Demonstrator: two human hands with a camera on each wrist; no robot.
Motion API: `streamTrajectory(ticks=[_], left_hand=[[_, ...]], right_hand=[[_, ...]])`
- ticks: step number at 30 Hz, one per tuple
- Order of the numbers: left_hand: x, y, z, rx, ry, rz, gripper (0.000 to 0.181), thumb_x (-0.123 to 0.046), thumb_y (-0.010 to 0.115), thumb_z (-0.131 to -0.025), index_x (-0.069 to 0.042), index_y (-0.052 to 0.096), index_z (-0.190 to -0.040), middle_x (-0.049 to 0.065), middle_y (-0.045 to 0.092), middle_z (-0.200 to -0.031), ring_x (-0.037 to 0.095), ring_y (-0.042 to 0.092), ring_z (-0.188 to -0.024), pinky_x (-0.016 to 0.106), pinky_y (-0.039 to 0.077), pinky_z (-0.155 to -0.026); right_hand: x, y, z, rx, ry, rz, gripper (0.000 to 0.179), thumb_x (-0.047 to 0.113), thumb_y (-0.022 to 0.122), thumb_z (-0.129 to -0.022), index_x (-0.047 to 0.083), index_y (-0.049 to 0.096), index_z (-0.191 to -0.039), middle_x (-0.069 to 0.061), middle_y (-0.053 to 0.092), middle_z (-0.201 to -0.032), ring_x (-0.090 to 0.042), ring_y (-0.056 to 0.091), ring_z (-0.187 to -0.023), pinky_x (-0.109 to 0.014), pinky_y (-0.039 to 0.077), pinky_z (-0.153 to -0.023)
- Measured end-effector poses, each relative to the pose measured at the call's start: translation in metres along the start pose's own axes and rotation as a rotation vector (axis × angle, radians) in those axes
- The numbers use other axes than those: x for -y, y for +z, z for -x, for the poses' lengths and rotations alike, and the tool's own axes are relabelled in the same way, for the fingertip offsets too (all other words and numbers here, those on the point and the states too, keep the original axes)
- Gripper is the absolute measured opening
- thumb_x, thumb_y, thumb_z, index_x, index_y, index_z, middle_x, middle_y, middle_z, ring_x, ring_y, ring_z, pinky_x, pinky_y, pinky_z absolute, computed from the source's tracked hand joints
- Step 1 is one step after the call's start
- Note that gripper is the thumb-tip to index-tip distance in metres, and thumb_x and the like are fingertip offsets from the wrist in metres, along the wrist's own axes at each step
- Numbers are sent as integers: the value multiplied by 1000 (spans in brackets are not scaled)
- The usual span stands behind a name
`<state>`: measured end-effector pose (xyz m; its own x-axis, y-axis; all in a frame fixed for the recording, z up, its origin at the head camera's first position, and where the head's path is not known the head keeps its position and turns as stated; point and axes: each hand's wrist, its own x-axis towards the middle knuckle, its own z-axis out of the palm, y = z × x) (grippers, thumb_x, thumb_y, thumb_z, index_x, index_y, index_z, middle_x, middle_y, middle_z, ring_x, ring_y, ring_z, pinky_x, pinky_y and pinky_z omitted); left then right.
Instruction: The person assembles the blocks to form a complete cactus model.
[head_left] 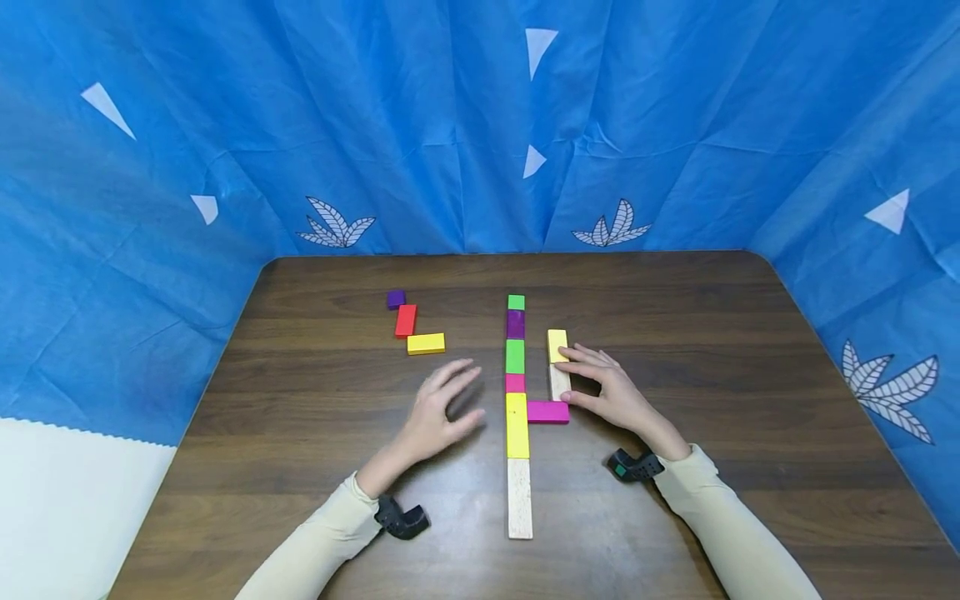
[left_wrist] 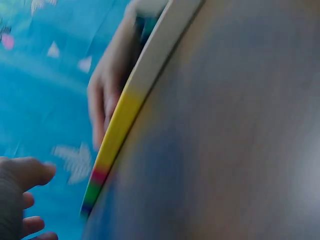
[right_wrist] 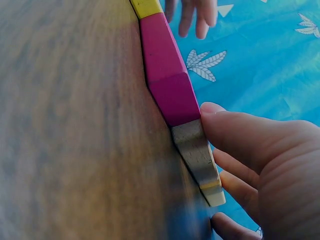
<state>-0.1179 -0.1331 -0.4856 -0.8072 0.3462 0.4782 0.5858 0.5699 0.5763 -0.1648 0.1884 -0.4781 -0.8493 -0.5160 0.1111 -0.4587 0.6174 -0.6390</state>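
Note:
My right hand [head_left: 621, 398] touches the right side of a short line of blocks. Its thumb is on the plain wooden block [head_left: 558, 385], close to the magenta block [head_left: 548, 412]. The index fingertip lies near where the wooden block meets a pale yellow block [head_left: 557, 345]. In the right wrist view the fingers [right_wrist: 240, 192] extend along these blocks' far side. My left hand [head_left: 433, 419] hovers over the table with fingers spread and holds nothing. It is left of a long row with a yellow block [head_left: 517, 427] and a longer plain wooden block [head_left: 519, 500].
Farther up the row lie pink [head_left: 515, 383], green [head_left: 515, 357] and purple [head_left: 516, 324] blocks, with another green block [head_left: 516, 302] at the far end. At the left, purple [head_left: 396, 300], red [head_left: 406, 321] and yellow [head_left: 426, 344] blocks form a stepped chain. Blue cloth [head_left: 450, 125] hangs behind the table.

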Motion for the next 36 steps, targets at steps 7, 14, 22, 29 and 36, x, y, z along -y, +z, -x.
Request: streamTrajectory(ticks=[7, 14, 22, 29, 36], left_hand=[[44, -35, -23, -196, -302, -20, 49, -9, 81, -74, 1, 66, -120, 19, 61, -113, 32, 62, -98, 46, 51, -84], [66, -44, -28, -143, -496, -29, 47, -9, 81, -75, 0, 67, -119, 18, 58, -110, 31, 59, -93, 41, 49, -83], [70, -39, -27, -171, -490, -23, 45, -9, 83, -73, 1, 69, -114, 18, 58, -104, 32, 60, -91, 42, 43, -84], [73, -38, -25, -166, -481, -9, 43, -6, 83, -72, 1, 70, -112, 16, 60, -99, 30, 60, -88, 39, 44, -82], [75, -37, -23, -131, -441, -29, 40, -5, 82, -72, 1, 70, -110, 15, 64, -94, 29, 61, -85, 38, 46, -79]], right_hand=[[0, 1, 0, 4, 6, -17, 53, 28, 77, -83, 12, 63, -132, -11, 49, -148, -37, 32, -144, -63, 14, -117], [0, 1, 0, -3, 0, -29, 52, 27, 77, -83, 11, 63, -131, -11, 50, -148, -37, 32, -144, -62, 15, -117], [0, 0, 1, -4, 8, -30, 52, 27, 77, -84, 11, 63, -131, -10, 49, -148, -37, 32, -144, -63, 15, -117], [0, 0, 1, -4, 2, -39, 51, 27, 76, -84, 12, 63, -131, -10, 49, -148, -37, 32, -144, -62, 14, -117], [0, -1, 1, -6, 0, -36, 51, 27, 76, -84, 12, 63, -131, -10, 49, -148, -37, 32, -144, -62, 14, -117]])
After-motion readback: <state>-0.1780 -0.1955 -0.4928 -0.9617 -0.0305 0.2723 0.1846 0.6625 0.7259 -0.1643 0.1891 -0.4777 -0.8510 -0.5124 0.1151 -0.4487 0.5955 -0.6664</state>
